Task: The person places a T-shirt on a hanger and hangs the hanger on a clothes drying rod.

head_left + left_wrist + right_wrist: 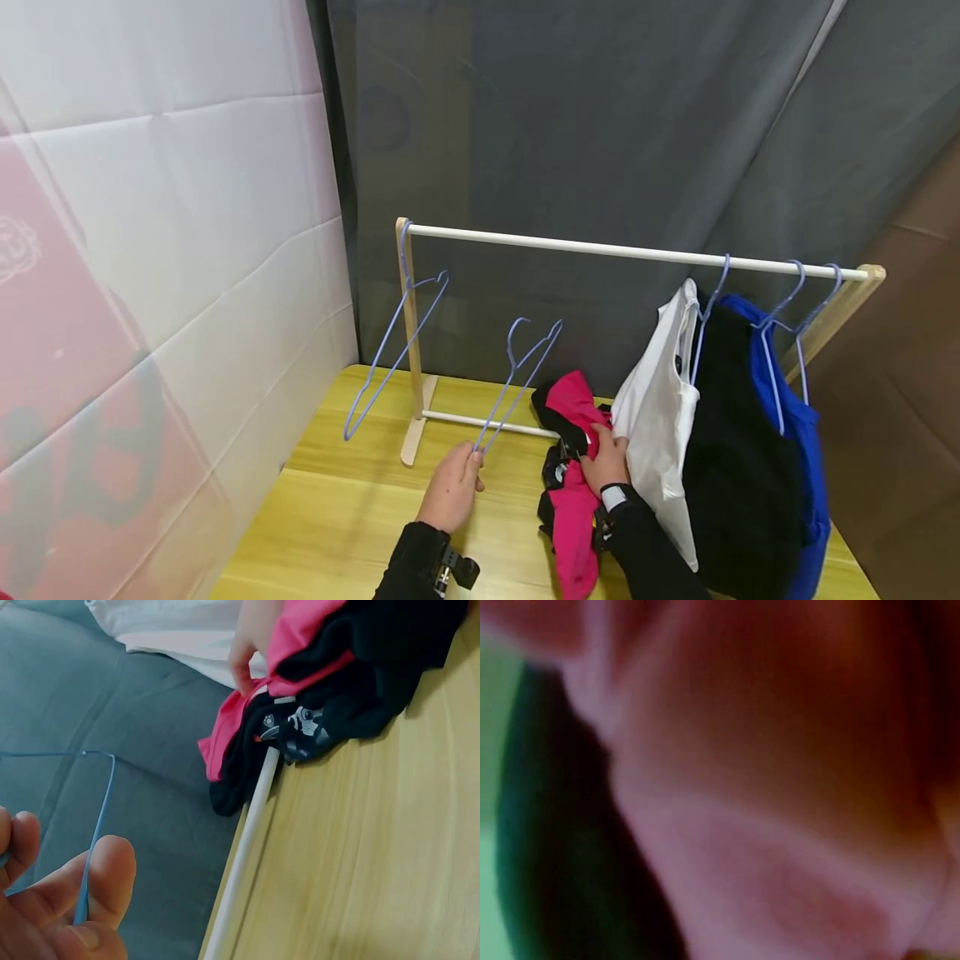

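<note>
My left hand grips a light-blue wire hanger at one end, its hook raised in front of the rack. In the left wrist view, the thumb and fingers close round the hanger's thin wire. My right hand holds a crumpled pink-and-black garment that lies on the table. One of its fingers bends over the pink fabric near small white prints in the left wrist view. Close, blurred pink and dark surfaces fill the right wrist view.
A rack with a white top rail and wooden posts stands on the wooden table. An empty blue hanger hangs at its left end. White, black and blue garments hang at the right, beside my right arm.
</note>
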`<state>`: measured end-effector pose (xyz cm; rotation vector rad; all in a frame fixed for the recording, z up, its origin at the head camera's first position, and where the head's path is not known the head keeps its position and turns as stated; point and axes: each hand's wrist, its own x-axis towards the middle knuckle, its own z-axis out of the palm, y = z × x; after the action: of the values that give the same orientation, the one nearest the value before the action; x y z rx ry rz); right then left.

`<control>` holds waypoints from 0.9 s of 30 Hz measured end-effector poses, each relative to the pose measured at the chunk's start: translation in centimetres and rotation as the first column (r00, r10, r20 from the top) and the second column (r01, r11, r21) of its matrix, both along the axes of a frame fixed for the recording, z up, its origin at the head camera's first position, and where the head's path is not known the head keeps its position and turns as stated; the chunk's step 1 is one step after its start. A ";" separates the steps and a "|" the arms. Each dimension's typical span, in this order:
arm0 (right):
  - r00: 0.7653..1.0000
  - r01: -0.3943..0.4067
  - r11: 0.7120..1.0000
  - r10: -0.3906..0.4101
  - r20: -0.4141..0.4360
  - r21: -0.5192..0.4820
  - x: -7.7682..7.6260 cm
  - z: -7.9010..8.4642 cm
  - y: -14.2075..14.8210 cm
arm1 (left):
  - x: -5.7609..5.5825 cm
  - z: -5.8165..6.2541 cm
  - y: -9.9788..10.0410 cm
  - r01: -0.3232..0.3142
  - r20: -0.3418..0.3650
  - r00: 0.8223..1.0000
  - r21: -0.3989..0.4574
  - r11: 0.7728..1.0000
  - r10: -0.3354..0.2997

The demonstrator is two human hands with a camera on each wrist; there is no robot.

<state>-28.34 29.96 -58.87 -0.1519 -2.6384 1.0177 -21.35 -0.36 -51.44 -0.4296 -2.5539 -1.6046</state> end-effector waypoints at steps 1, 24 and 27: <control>1.000 -0.009 1.000 0.009 0.004 -0.003 -0.1 0.1 0.2 | -0.1 0.0 -0.1 0.001 0.001 1.000 0.001 1.000 -0.001; 0.965 -0.005 0.998 0.020 -0.261 0.061 -1.1 3.6 0.8 | 0.0 -0.9 -1.7 0.040 0.075 0.996 0.015 0.999 -0.041; 0.894 0.026 0.943 0.126 -0.430 0.331 -2.4 3.5 0.3 | -0.1 -0.7 -1.5 0.046 0.067 0.997 0.010 0.999 -0.047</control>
<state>-30.70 30.30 -55.39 0.2061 -2.3429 0.5252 -21.45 -1.83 -52.18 -0.4454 -2.6028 -1.6730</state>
